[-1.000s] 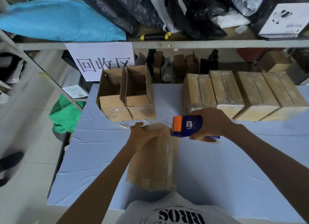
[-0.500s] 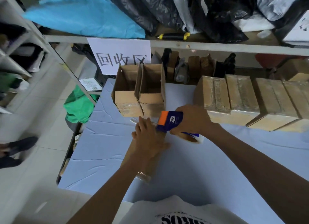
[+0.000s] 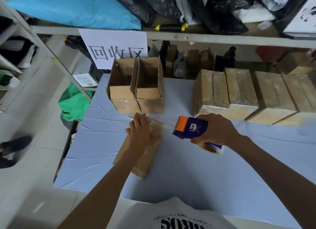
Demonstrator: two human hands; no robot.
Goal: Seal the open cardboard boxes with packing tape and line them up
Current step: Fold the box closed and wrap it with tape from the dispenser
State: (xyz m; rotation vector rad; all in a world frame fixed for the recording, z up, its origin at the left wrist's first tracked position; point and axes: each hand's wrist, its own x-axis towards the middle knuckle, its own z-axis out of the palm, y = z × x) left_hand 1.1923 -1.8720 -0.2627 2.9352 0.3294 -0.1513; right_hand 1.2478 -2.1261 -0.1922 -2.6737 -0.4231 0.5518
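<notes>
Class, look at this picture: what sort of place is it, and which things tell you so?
Probably a parcel packing or storeroom: sealed cardboard boxes in a row, a tape dispenser in the right hand, and shelves piled with bagged parcels.

a packing or storeroom area of a small warehouse: a table under a pale blue cloth [image 3: 188, 174] carries a row of taped cardboard boxes [image 3: 242, 91] and two open boxes [image 3: 136, 90], metal shelving [image 3: 222, 38] behind is stuffed with black plastic parcel bags [image 3: 218, 11] and folded cartons, a paper sign with chinese characters [image 3: 116, 49] hangs from the shelf edge, and a tape dispenser [image 3: 189, 127] is in use
</notes>
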